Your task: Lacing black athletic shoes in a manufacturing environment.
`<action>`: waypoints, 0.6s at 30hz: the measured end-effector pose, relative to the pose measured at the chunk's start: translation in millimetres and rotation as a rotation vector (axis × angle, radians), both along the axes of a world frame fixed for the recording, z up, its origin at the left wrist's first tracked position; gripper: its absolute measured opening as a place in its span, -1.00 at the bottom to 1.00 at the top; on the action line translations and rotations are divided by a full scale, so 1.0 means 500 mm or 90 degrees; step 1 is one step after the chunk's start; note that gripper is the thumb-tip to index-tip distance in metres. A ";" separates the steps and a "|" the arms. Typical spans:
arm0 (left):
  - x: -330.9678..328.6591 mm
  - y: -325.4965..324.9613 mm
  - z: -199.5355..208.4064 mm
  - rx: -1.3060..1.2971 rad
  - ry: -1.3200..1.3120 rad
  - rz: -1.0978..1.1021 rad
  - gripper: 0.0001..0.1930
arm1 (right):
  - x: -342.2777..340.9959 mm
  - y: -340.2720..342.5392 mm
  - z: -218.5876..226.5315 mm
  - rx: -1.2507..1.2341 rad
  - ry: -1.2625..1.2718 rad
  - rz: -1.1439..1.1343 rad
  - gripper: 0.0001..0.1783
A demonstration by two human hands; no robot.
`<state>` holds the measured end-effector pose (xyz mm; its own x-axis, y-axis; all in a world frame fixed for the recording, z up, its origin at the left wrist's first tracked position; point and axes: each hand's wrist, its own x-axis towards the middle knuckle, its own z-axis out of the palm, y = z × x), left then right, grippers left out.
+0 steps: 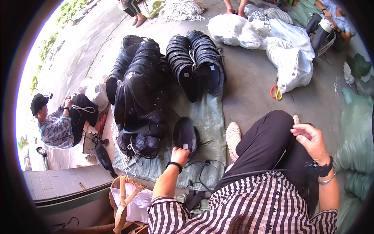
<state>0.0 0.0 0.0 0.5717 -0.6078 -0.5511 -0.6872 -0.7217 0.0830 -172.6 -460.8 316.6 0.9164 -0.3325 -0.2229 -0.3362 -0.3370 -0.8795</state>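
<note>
My left hand (180, 156) grips the near edge of a black shoe (184, 134), its fingers closed by a small white label inside. The shoe is tilted over a pale green woven plastic sheet (212, 124). My right hand (309, 142) is raised above my right knee, fingers loosely bent and apart from the thumb, with nothing visible in it. Beyond the held shoe, black shoes (142, 74) lie nested in long stacks. A second pair of nested stacks (196, 62), with a white cord between them, lies to their right.
White bags (290, 58) and red-and-yellow-handled scissors (276, 93) lie at the far right. Green sacks (354, 132) stand beside me. A wicker basket (124, 199) with white cloth is at lower left. A person (58, 121) works at far left; others sit at the back.
</note>
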 end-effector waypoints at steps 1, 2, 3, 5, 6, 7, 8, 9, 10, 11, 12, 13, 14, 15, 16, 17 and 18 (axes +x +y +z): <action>0.004 0.003 -0.007 -0.001 0.004 -0.008 -0.86 | -0.023 -0.011 -0.005 -0.018 0.004 -0.032 -0.70; -0.008 0.044 -0.031 0.013 -0.036 0.031 -0.86 | -0.048 -0.023 -0.010 -0.050 0.020 -0.073 -0.71; -0.045 -0.004 -0.047 0.008 -0.066 0.086 -0.86 | -0.075 -0.094 0.013 -0.096 0.037 -0.086 -0.72; -0.033 -0.009 -0.013 0.090 -0.019 0.127 -0.44 | -0.130 -0.114 -0.009 -0.112 -0.002 -0.171 -0.74; -0.029 -0.021 0.023 0.014 -0.033 0.107 -0.30 | -0.160 -0.122 -0.020 -0.110 0.001 -0.187 -0.74; -0.033 -0.038 0.042 -0.065 -0.045 0.095 -0.16 | -0.183 -0.136 -0.026 -0.095 0.027 -0.236 -0.76; -0.039 -0.051 0.032 -0.033 -0.014 0.116 0.01 | -0.207 -0.147 -0.030 -0.079 0.051 -0.286 -0.77; -0.035 -0.072 0.023 -0.005 -0.013 0.122 -0.08 | -0.233 -0.154 -0.035 -0.081 0.049 -0.299 -0.77; -0.032 -0.075 -0.004 0.022 -0.007 0.152 -0.12 | -0.253 -0.160 -0.044 -0.007 0.096 -0.349 -0.77; -0.027 -0.075 -0.026 0.048 -0.004 0.181 -0.16 | -0.274 -0.166 -0.055 0.069 0.142 -0.397 -0.77; -0.025 -0.107 -0.021 0.041 -0.028 0.178 -0.41 | -0.316 -0.174 -0.070 0.052 0.157 -0.406 -0.73; -0.023 -0.105 -0.020 0.039 -0.033 0.177 -0.41 | -0.347 -0.181 -0.080 0.053 0.152 -0.407 -0.73; -0.022 -0.094 -0.024 0.098 0.033 0.203 -0.53 | -0.384 -0.182 -0.091 0.053 0.205 -0.412 -0.71; -0.014 -0.090 -0.033 0.153 0.097 0.230 -0.65 | -0.419 -0.192 -0.107 0.051 0.254 -0.417 -0.69; -0.012 -0.081 -0.044 0.134 0.057 0.218 -0.72 | -0.458 -0.198 -0.119 0.051 0.273 -0.453 -0.70; -0.014 -0.065 -0.053 0.116 0.018 0.201 -0.78 | -0.506 -0.202 -0.132 0.053 0.296 -0.494 -0.70; -0.008 -0.053 -0.059 0.158 0.022 0.202 -0.77 | -0.554 -0.201 -0.140 0.074 0.298 -0.540 -0.71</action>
